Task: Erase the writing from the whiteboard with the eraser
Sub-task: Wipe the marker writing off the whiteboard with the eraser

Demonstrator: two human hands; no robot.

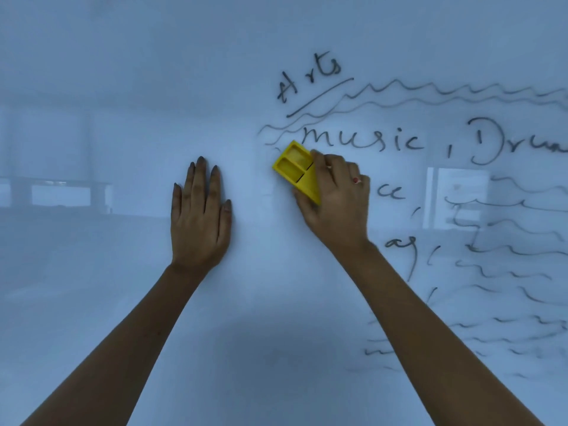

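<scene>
We note: right hand (336,196) clamped on eraser (296,170), pressed to whiteboard (123,72) (just below "music" (362,141)). Left hand (199,219) flat, fingers spread, at 9 o'clock. Eraser prob. light, rigid plastic; grip long edges.

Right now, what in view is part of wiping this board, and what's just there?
Part of the job: yellow eraser, right hand gripping it, whiteboard, the words Arts and music, wavy lines.

Just there: left hand flat on the board, red ring, room reflections.
</scene>
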